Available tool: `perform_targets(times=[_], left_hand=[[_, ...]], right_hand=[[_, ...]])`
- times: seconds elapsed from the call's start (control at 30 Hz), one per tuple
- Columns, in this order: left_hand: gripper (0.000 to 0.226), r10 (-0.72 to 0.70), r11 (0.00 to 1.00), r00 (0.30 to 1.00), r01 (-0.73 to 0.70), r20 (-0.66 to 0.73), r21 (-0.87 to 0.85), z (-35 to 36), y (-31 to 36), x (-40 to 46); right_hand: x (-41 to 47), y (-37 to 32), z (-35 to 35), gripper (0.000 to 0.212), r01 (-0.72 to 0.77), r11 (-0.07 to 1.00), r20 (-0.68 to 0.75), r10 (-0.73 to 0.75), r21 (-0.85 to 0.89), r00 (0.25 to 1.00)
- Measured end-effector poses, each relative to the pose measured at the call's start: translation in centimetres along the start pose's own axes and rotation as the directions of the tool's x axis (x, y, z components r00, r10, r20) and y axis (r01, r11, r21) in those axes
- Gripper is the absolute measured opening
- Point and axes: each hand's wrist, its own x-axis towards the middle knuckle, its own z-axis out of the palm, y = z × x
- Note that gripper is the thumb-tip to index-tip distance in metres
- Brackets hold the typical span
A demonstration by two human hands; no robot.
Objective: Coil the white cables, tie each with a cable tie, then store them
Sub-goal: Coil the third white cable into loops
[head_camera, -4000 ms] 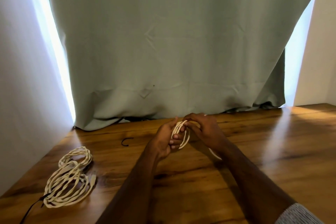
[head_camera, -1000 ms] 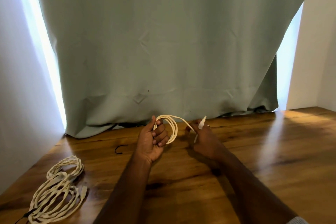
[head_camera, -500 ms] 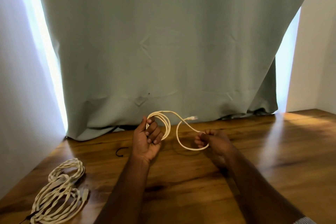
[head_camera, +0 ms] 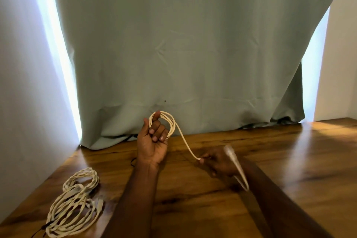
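Head view shows the coiling only partly done. The left hand (head_camera: 152, 141), raised above the wooden table (head_camera: 289, 160) in front of the grey-green curtain (head_camera: 183, 44), grips a small coil (head_camera: 164, 123) of white cable, its fingers curled through the loops. From that coil a free strand runs down and right to the right hand (head_camera: 218, 162), which pinches it between fingertips; the loose tail (head_camera: 235, 164) beyond the pinch is blurred, so its connector end cannot be made out. By my judgement a last turn or two is left before this cable is fully wound. No tie is on it yet. At near left a bundle of white cables (head_camera: 75, 203) lies on the table in loose loops, with something dark at its near end; whether that is a tie I cannot tell. A small dark piece (head_camera: 133, 161) lies just behind the left wrist. No storage place shows, so tying and storing appear to remain.
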Motion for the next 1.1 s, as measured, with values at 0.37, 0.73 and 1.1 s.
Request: perform_targets(times=[0.37,0.73,1.1], left_hand=[[0.044,0.008,0.997,0.998,-0.003,-0.061,0.080,-1.0,-0.5,0.4],[0.015,0.197,0.801,0.963,-0.051,-0.183,0.596,-0.4,-1.7,0.1],[0.017,0.011,0.067,0.995,-0.096,0.095,0.993,-2.0,-4.2,-1.1]], right_hand=[[0.4,-0.8,1.3,0.027,0.042,0.985,0.054,-0.034,-0.165,0.998],[0.3,-2.4,1.7,0.023,0.165,0.980,0.207,-0.138,-0.115,0.969],[0.2,-0.5,-0.8,0.026,0.118,0.943,0.311,-0.218,0.312,0.925]])
